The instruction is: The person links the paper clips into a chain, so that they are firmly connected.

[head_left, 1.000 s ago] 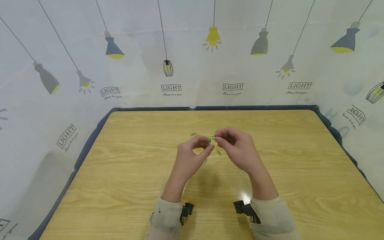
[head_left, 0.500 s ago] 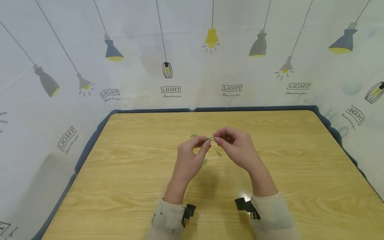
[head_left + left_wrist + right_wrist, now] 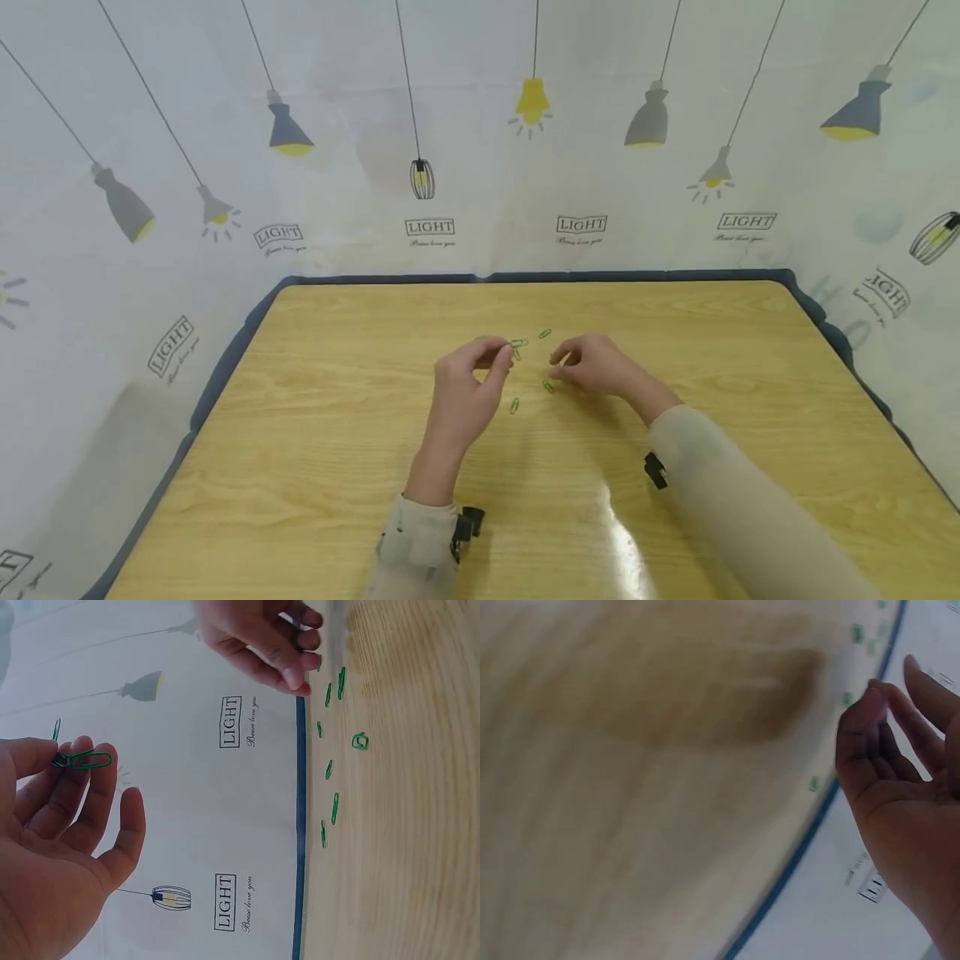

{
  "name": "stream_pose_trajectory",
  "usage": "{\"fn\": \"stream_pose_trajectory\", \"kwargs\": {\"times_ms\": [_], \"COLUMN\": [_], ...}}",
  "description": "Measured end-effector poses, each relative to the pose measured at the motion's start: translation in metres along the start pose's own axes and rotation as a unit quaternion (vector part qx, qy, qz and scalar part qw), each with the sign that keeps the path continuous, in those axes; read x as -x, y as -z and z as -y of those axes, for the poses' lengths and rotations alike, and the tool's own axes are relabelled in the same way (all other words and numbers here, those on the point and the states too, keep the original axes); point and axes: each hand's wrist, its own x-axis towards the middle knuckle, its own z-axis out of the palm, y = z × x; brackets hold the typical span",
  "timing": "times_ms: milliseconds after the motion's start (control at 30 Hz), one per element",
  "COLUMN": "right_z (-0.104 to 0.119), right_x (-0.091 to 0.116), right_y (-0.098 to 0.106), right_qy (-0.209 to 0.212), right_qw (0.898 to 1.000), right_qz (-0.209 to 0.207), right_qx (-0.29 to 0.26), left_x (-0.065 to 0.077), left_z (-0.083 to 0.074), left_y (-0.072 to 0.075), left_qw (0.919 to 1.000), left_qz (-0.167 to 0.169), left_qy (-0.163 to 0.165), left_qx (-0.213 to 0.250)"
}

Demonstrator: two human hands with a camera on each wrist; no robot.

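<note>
My left hand [image 3: 467,392] pinches linked green paper clips [image 3: 90,759] between thumb and fingertips, raised above the wooden table. One clip sticks out past the fingertips in the left wrist view, and another end [image 3: 57,729] points up by the thumb. To its right, my right hand [image 3: 600,367] is low over the table, fingers loosely bent and nothing visible between them. Its fingertips are close to a loose paper clip [image 3: 548,387]. In the right wrist view the thumb stands apart from the fingers of the right hand [image 3: 907,772].
Several green paper clips lie scattered on the table, among them one toward the back [image 3: 545,333] and one nearer the front [image 3: 514,406]. A small square green piece [image 3: 361,741] lies among them. Lamp-printed white cloth [image 3: 495,192] hangs behind the table's dark blue edge [image 3: 630,276].
My right hand has let go of the clips and moved right and down toward the table. The left hand keeps its pinch on the linked paper clips, almost in place.
</note>
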Motion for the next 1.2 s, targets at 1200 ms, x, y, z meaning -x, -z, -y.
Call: {"fn": "stream_pose_trajectory", "kwargs": {"times_ms": [1200], "right_z": [-0.008], "right_x": [0.003], "right_y": [-0.006], "right_qy": [-0.027], "right_qw": [0.998], "right_qz": [0.045], "right_qx": [0.016], "left_x": [0.0], "left_z": [0.006], "left_y": [-0.003], "left_qw": [0.9987], "left_qz": [0.029], "left_qy": [0.039], "left_qx": [-0.012]}}
